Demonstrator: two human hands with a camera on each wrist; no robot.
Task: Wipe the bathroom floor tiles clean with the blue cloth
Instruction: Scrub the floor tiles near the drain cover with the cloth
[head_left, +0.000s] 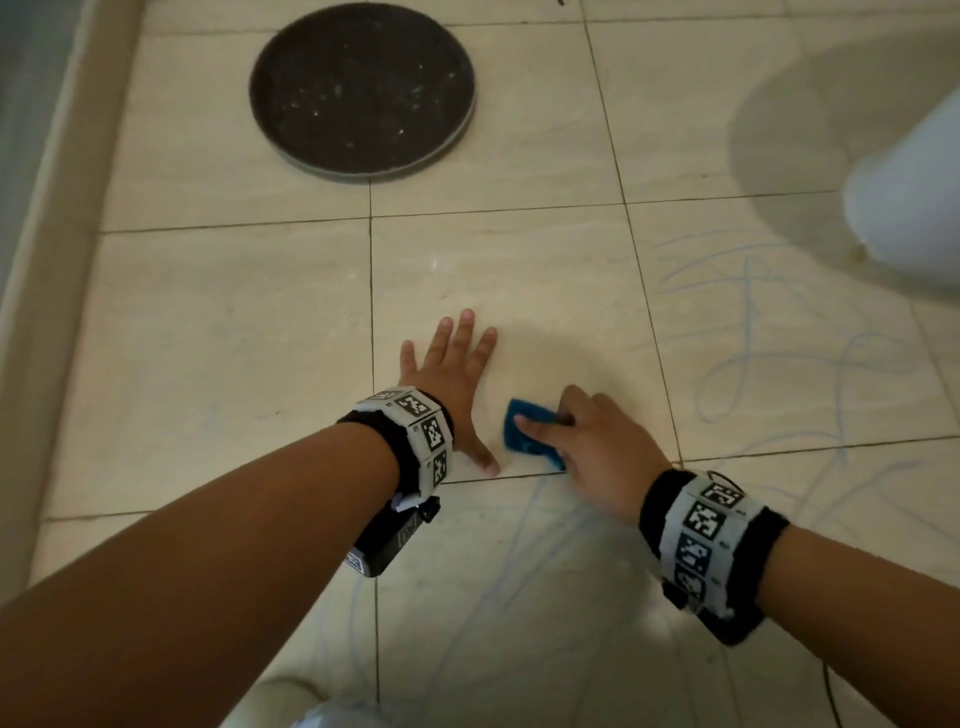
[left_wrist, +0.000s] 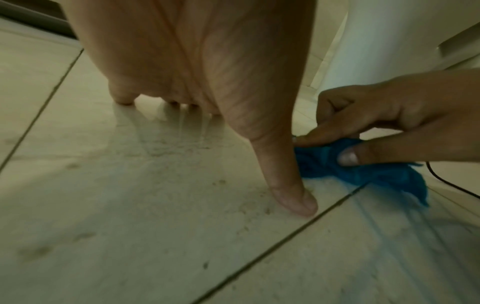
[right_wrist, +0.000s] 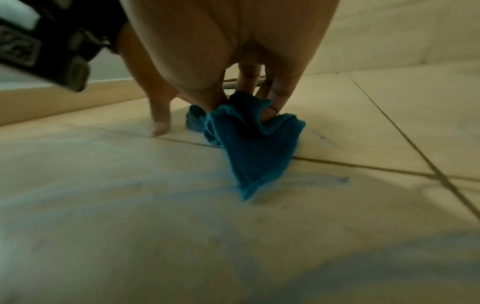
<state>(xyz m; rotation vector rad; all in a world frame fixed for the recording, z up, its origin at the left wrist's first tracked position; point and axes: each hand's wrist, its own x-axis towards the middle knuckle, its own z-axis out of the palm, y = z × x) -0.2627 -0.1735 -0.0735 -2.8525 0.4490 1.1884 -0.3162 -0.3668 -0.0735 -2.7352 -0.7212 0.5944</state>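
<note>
Dim beige tiles (head_left: 234, 338), white fixture (head_left: 904, 208)

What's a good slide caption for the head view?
Right hand wiping beige tile with blue cloth, left hand flat beside it.

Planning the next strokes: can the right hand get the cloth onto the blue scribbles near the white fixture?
Probably yes. The right hand holds the cloth, and bare tile lies between it and the scribbles; nothing blocks the way.
</note>
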